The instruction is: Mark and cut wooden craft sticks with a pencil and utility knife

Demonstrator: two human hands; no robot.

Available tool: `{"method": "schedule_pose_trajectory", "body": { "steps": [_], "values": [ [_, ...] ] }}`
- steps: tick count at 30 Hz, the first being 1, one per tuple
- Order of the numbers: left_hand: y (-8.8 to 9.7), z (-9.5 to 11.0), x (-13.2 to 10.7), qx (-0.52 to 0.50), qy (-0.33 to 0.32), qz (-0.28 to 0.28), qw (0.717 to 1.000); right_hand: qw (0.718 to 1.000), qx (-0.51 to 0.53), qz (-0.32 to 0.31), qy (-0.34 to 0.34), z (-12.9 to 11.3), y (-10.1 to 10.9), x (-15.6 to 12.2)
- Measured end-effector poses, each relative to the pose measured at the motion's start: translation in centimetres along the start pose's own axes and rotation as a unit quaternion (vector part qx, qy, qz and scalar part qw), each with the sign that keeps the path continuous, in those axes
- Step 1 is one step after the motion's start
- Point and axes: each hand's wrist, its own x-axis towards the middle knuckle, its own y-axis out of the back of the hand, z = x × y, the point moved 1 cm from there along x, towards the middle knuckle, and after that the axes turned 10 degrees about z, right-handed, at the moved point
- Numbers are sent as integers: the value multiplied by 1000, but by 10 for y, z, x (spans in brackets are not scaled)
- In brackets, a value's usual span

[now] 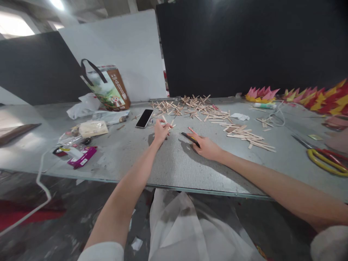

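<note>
Pinched in the fingers of my left hand (161,131) are a few pale wooden craft sticks (172,125), seemingly crossed; how they join is too small to tell. My right hand (208,148) is closed around a dark, slim utility knife (191,139) pointing left over the table. A red-and-white striped stick (191,129) shows just beyond its fingers; I cannot tell whether it is held too. Behind both hands lies a heap of assembled craft-stick pieces (195,106). Loose sticks (246,136) are spread to the right of my right hand. A black-screened phone (144,118) lies left of my left hand.
Scissors with yellow and red handles (326,161) lie at the right. Folded paper flowers (261,95) stand at the back right. To the left are a purple-and-white glue gun (81,156), plastic packets (94,128) and a printed bag (108,87). The table's front edge (190,189) is near me.
</note>
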Motion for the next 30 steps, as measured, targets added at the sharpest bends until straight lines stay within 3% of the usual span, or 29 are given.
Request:
{"method": "schedule_pose_trajectory", "body": {
  "steps": [30],
  "values": [
    [-1, -7, 5, 12, -28, 1, 1000, 1000, 5, 3, 7, -1, 1, 1]
  ]
}}
